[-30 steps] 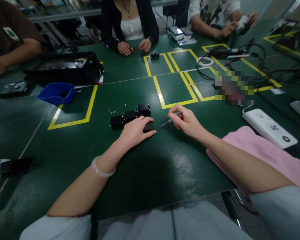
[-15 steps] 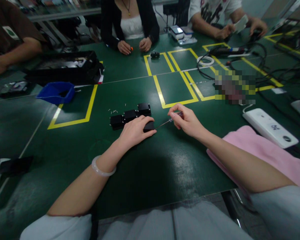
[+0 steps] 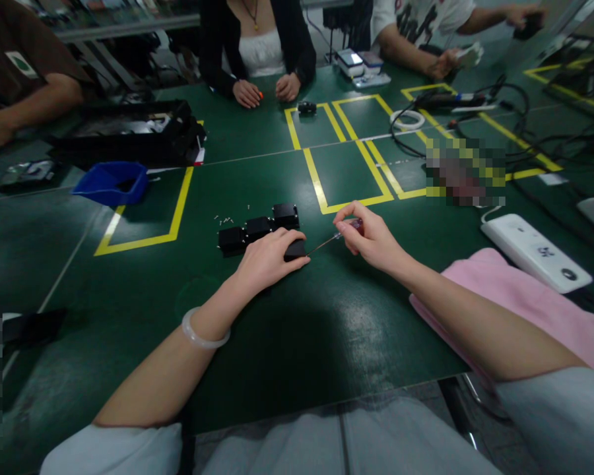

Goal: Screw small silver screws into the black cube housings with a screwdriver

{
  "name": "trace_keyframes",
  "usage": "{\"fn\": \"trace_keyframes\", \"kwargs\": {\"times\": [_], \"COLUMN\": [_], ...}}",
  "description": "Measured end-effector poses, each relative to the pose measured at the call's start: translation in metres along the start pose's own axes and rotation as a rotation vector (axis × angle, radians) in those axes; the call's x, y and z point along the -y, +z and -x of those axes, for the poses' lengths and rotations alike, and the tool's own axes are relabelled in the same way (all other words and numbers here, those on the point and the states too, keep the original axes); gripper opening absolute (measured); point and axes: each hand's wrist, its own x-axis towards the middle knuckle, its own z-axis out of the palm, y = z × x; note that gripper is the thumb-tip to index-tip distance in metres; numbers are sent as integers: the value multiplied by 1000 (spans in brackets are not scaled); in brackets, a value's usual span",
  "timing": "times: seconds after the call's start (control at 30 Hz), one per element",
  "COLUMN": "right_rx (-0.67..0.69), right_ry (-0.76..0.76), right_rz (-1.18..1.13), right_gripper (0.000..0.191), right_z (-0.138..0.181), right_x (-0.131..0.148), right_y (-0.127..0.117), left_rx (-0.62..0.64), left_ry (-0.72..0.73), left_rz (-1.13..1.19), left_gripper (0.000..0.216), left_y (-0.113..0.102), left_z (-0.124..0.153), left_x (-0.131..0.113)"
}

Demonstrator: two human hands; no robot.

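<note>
My left hand (image 3: 270,259) is closed over a small black box (image 3: 295,249) on the green table, partly covering it. My right hand (image 3: 369,237) pinches a screwdriver (image 3: 330,240) by its handle. The screwdriver slants down to the left, and its tip meets the near right corner of that box. Beyond my left hand stand three more black boxes, a left one (image 3: 231,239), a middle one (image 3: 258,227) and a right one (image 3: 286,214), with small bright screws at their corners. Several loose screws (image 3: 225,220) lie behind them.
A blue bin (image 3: 113,183) and a black tray (image 3: 129,132) stand at the left. On the right are a white power strip (image 3: 537,254), a pink cloth (image 3: 505,284) and black cables (image 3: 519,142). Across the table sit several people; one holds a pale object (image 3: 468,56).
My right hand has shifted very slightly on the screwdriver handle, while my left hand stays put. Across the table, a person's hand has moved outward to the right with a dark object.
</note>
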Motion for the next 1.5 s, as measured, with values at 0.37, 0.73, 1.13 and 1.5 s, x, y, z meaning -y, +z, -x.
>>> {"fn": "trace_keyframes", "kwargs": {"times": [0.37, 0.73, 1.13, 1.5], "right_rx": [21, 22, 2, 13], "right_ry": [-16, -4, 12, -6], "right_rz": [9, -14, 24, 9], "right_gripper": [14, 19, 17, 15], "right_z": [-1, -1, -2, -2], "right_x": [2, -2, 0, 1], "right_y": [-1, -1, -1, -1], "left_rx": [5, -3, 5, -4], "left_ry": [-2, -1, -5, -8], "left_rz": [-2, -8, -8, -15], "left_gripper": [47, 45, 46, 45], "left_y": [0, 1, 0, 1], "left_z": [0, 0, 0, -1], "left_x": [1, 1, 0, 0]}}
